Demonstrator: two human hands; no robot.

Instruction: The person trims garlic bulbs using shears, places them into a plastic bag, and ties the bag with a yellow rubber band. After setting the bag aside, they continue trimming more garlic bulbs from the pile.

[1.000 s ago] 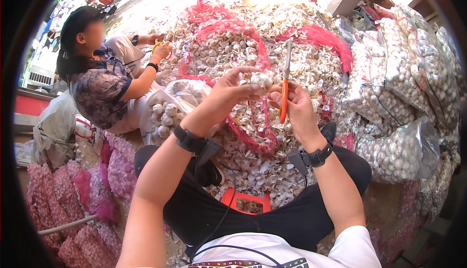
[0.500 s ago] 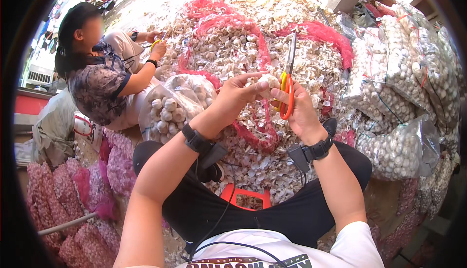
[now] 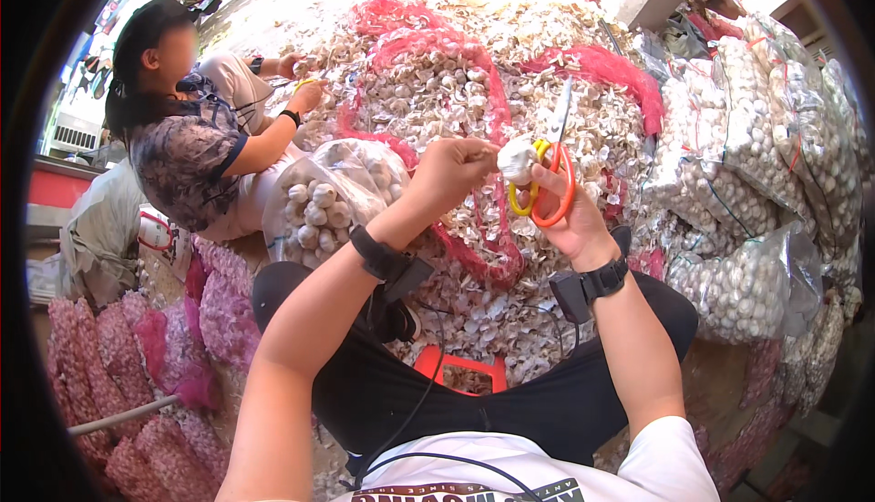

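Note:
My right hand (image 3: 576, 227) is closed around scissors (image 3: 559, 142) with one yellow and one orange handle, blades pointing up and away from me. A white garlic bulb (image 3: 517, 163) rests at its thumb and fingertips, beside the yellow loop. Just left of the bulb, my left hand (image 3: 454, 172) is curled with its fingertips pinched together close to the bulb's side. Whatever those fingertips hold, if anything, is hidden. Below both hands spreads a heap of loose garlic skins (image 3: 538, 310) with red netting (image 3: 497, 269) in it.
A clear bag of garlic bulbs (image 3: 314, 215) stands left of my hands. Beyond it sits a co-worker (image 3: 187, 146) holding yellow-handled scissors. Full garlic sacks (image 3: 729, 128) are stacked at right; pink net sacks (image 3: 118, 365) lie lower left. A red stool (image 3: 497, 374) shows between my legs.
My left hand has drawn slightly left and its fingers have curled in. The bulb, held between both hands before, now sits at my right fingertips. The scissors have tilted a little to the right.

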